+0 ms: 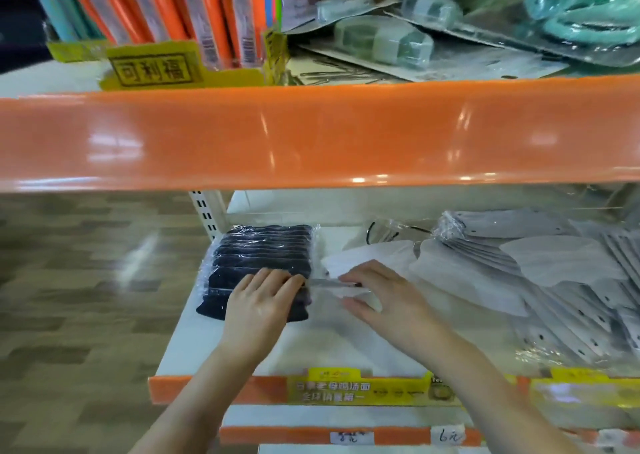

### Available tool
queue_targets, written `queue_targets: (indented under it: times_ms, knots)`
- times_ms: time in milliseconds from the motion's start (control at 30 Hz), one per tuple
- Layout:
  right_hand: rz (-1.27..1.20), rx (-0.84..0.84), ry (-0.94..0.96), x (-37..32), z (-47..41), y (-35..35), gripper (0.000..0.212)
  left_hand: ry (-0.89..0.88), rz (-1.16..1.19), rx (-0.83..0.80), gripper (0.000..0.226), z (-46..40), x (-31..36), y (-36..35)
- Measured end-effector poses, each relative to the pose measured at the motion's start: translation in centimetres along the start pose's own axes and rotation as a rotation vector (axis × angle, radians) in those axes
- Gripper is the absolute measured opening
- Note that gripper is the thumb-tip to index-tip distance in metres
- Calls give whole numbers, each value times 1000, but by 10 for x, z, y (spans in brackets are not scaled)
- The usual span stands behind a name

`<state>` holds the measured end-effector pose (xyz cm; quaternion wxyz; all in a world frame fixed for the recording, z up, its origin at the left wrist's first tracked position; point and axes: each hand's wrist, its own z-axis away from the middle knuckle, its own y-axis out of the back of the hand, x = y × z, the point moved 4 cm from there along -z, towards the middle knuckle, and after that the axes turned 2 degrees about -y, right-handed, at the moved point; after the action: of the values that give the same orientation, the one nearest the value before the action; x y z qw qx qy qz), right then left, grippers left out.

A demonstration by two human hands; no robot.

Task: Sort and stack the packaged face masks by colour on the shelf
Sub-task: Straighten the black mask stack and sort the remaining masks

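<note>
A stack of packaged black masks (263, 256) lies at the left end of the white shelf (214, 343). My left hand (261, 301) rests flat on the near end of that stack, fingers straight. Just to its right lies a white mask packet (363, 259), and my right hand (384, 298) pinches its clear wrapper edge between thumb and fingers. More white and grey packaged masks (540, 273) are spread loosely across the right half of the shelf.
The orange lip of the upper shelf (311, 135) overhangs close above. On it stand orange packets in a yellow box (156, 69) and blister packs (381, 38). A yellow price label (360, 389) runs along the front edge. Wood-pattern floor (86, 280) lies left.
</note>
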<state>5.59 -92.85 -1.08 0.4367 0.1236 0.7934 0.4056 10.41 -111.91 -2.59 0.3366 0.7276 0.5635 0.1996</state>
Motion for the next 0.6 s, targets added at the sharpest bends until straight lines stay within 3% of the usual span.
queue_targets:
  times_ms: [100,167,233,333,600]
  knots:
    - [161,64,131,-16,-6,-19,22,21,-26,34,18,4,-19,9]
    - [185,85,147,-21,-10,-32,34,33,-34,51,19,9,-33,16]
    - [214,31,134,-25,-17,-46,41,54,-41,68,18,14,-45,21]
    - [199,-39,75,-27,-25,-67,30,160,0,79,15,25,-65,24]
    - [254,51,86,-35,-17,-103,22,152,204,-141,19,59,-92,7]
